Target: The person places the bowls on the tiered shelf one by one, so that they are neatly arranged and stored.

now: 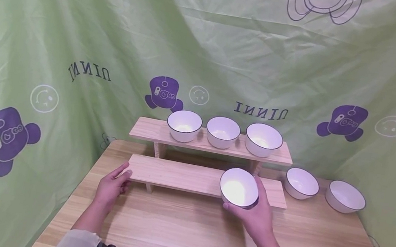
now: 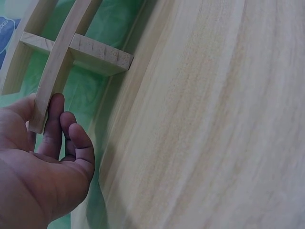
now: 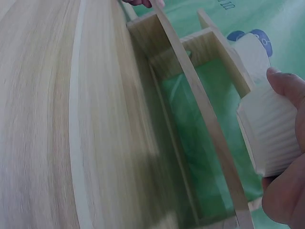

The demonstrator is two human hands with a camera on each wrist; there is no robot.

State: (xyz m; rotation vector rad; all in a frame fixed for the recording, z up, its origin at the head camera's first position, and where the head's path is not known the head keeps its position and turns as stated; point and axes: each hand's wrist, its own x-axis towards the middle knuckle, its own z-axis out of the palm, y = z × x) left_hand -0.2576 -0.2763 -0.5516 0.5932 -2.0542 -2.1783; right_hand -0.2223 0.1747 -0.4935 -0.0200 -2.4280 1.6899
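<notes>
My right hand [image 1: 259, 219] grips a white bowl [image 1: 238, 187] with a dark rim, thumb at its near side and fingers round its right side. The bowl is over the front edge of the lower board of a two-tier wooden shelf [image 1: 175, 174]; whether it touches the board I cannot tell. In the right wrist view, the ribbed outer wall of this bowl [image 3: 269, 131] shows beside the thumb. My left hand [image 1: 111, 186] pinches the left end of the lower board. The left wrist view shows the board's end [image 2: 43, 107] between thumb and fingers.
Three more white bowls stand in a row on the upper board: left [image 1: 184, 126], middle [image 1: 222, 133] and right [image 1: 263, 141]. Two others, one nearer [image 1: 302, 184] and one farther right [image 1: 345, 197], sit on the wooden table [image 1: 181, 232]. Green printed cloth [image 1: 223, 59] hangs behind.
</notes>
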